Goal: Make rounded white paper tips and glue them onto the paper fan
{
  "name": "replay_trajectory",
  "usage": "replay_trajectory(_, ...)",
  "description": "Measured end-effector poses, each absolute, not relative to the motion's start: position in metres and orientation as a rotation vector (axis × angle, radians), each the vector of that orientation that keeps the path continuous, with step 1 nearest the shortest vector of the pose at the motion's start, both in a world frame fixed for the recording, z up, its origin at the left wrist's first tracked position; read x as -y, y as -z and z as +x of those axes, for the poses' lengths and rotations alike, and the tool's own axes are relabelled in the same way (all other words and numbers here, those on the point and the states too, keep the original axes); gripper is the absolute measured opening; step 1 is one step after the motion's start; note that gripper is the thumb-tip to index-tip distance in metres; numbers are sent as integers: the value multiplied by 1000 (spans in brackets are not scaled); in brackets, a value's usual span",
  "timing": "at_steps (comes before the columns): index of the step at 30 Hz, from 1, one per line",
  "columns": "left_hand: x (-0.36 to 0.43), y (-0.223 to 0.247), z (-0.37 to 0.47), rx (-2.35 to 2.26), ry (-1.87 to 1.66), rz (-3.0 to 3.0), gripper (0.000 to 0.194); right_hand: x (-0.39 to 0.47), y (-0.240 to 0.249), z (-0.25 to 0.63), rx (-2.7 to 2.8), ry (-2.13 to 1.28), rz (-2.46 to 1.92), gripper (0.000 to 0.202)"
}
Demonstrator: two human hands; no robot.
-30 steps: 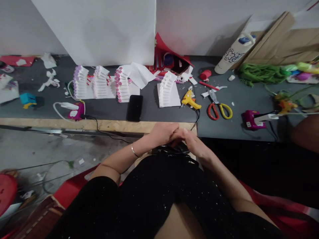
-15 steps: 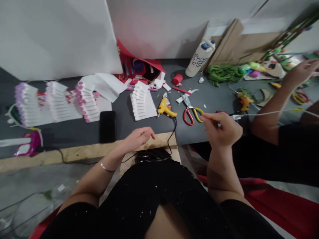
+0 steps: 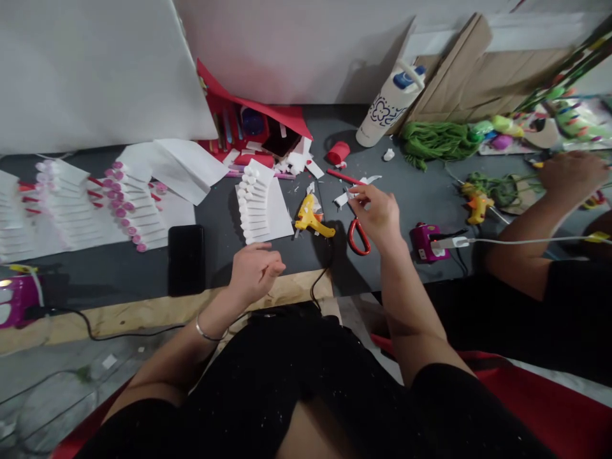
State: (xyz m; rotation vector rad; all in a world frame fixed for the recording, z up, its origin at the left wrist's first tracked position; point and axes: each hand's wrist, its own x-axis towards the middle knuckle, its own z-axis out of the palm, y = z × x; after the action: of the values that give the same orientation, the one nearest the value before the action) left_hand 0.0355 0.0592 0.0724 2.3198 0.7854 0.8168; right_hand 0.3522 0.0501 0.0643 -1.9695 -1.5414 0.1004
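Observation:
My right hand (image 3: 380,213) reaches over the scissors (image 3: 358,237), hiding the yellow handle; its thumb and forefinger are bent close together above the blades and white scraps (image 3: 342,199). Whether it touches anything there is hard to tell. Near the table's front edge, my left hand (image 3: 255,273) hangs with fingers curled in and nothing visible in them. Between the hands lies a yellow glue gun (image 3: 313,218). Behind my left hand is a white sheet (image 3: 282,210) with a row of white-tipped strips (image 3: 253,201). A red pen (image 3: 345,176) lies beyond the scissors.
Pink-tipped strips (image 3: 127,210) and a black phone (image 3: 186,260) lie left. At the back stand a red bag (image 3: 224,102) and a white bottle (image 3: 382,115). Green yarn (image 3: 440,141), a purple power adapter (image 3: 428,242) and another person's hand (image 3: 574,175) are right.
My right hand has moved left and forward over the scissors. My left hand has curled its fingers and shifted slightly left. The view has shifted, and the other person's hand is lower.

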Motion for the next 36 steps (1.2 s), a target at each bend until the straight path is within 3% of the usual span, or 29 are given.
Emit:
replay_trajectory(4,-62,-73,45,-897,-871,2335,52,-107,-61,343,1652,-122,-2021,34)
replay_trajectory(6,-60,-72,44,-967,-845,2315,57,-136,-57,332,1789,-156,-1919,19)
replay_trajectory(10,-58,-70,38,-989,-836,2350,69,-180,-47,312,2061,-253,-1854,39)
replay_trajectory(14,-59,-70,37,-930,-929,2392,65,-203,-40,304,2210,-248,-1924,47)
replay_trajectory(23,-70,-65,46,-838,-1032,2492,57,-206,-26,306,2105,-167,-1958,29)
replay_trajectory(36,-83,-62,61,-798,-1080,2482,61,-193,-24,319,1823,-366,-1937,7)
